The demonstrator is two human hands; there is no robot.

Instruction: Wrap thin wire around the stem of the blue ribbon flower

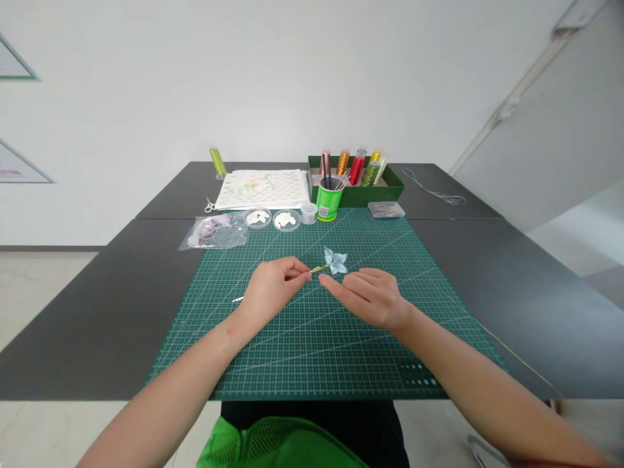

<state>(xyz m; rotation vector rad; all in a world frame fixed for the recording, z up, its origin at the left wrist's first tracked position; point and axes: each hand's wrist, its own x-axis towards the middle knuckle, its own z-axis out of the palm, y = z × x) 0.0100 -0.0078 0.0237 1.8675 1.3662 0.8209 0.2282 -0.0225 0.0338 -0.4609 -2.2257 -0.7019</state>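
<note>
So the cutting mat (292,364) is the big green gridded thing on the dark desk (88,318), and I'll place everything off that. Over the middle of it there's a pale blue flower (336,260) on a thin yellow-green stem (320,268), with the left hand (270,285) pinching the stem's end between thumb and fingers, bloom pointing to the mat's right side. The right hand (373,297) is also over the middle of the mat, index finger stretched out toward the stem and the others curled in; honestly can't tell if those fingers are gripping anything. A slim silvery tool (237,299) pokes out past the left wrist, on the mat's left half, mostly hidden. Along the mat's far edge you've got two round dishes (286,221) with white pieces in them, a little tub (309,213), a bright green can (328,203) with sticks standing in it, and a clear flat case (386,210) at the far right corner. A clear plastic bag (224,235) with something purplish inside overlaps the mat's far left part. Just beyond the far edge sit some paper sheets (287,190) and a dark green box (377,195) of colored spools (357,168). Past the far left corner: small white scissors (209,206). Past the far right corner: a loose bundle of pale cord (453,199).
</note>
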